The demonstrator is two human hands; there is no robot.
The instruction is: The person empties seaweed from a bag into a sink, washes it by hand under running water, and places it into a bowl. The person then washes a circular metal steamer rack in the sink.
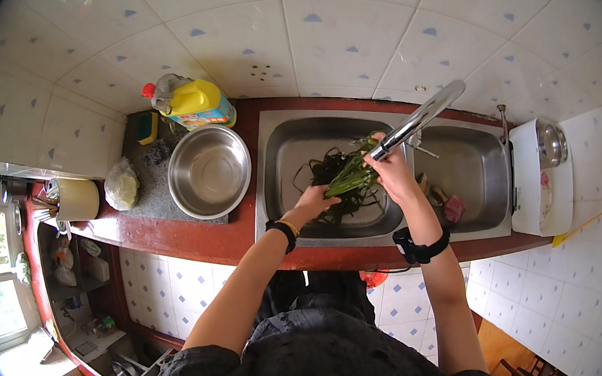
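Observation:
A bunch of long green leafy vegetable [350,176] stretches between my two hands over the left sink basin [287,149]. My left hand [316,202] grips its lower left end. At the upper right end, my right hand [391,169] holds the bunch just under the tip of the chrome faucet [418,119], which hides part of the fingers. Darker strands of greens [327,167] lie in the basin below and around the bunch. Whether water is running is hard to tell.
Left of the sink stands a steel bowl [210,172], with a yellow detergent jug [197,103] behind it. A plastic-wrapped bundle [121,184] and a green-yellow sponge [148,128] sit further left. The right basin [465,165] holds a reddish piece, perhaps meat [454,208]. A white rack [530,179] stands beyond.

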